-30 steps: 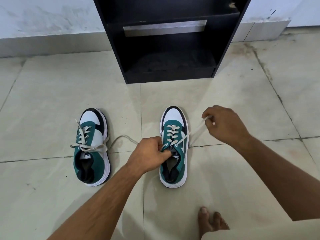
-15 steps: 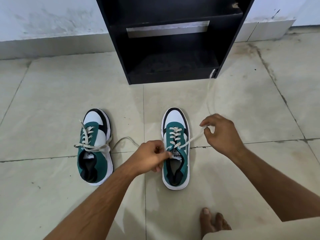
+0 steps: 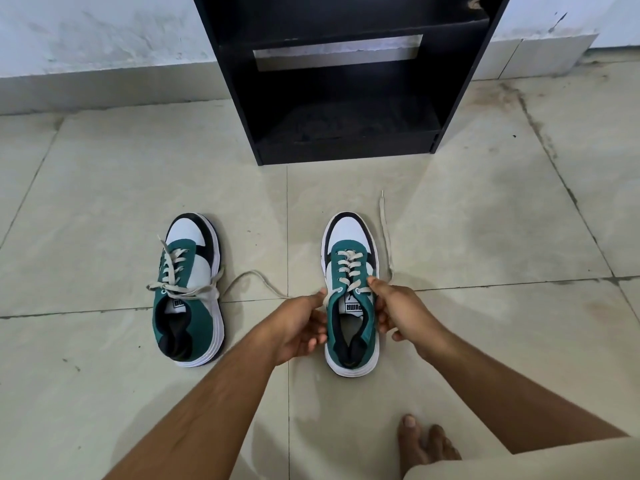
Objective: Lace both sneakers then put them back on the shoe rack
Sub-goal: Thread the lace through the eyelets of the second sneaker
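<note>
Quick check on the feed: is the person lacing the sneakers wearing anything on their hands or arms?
No. The left hand and right hand are bare: no gloves, rings, watch or bands show. Both forearms are uncovered to the frame edge, with no sleeves in view.

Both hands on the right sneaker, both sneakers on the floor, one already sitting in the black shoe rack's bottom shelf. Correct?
Not quite. The head view shows the shoe rack with no sneaker in it. The left hand and right hand are on the right sneaker, and the left sneaker stands beside it on the floor.
</note>
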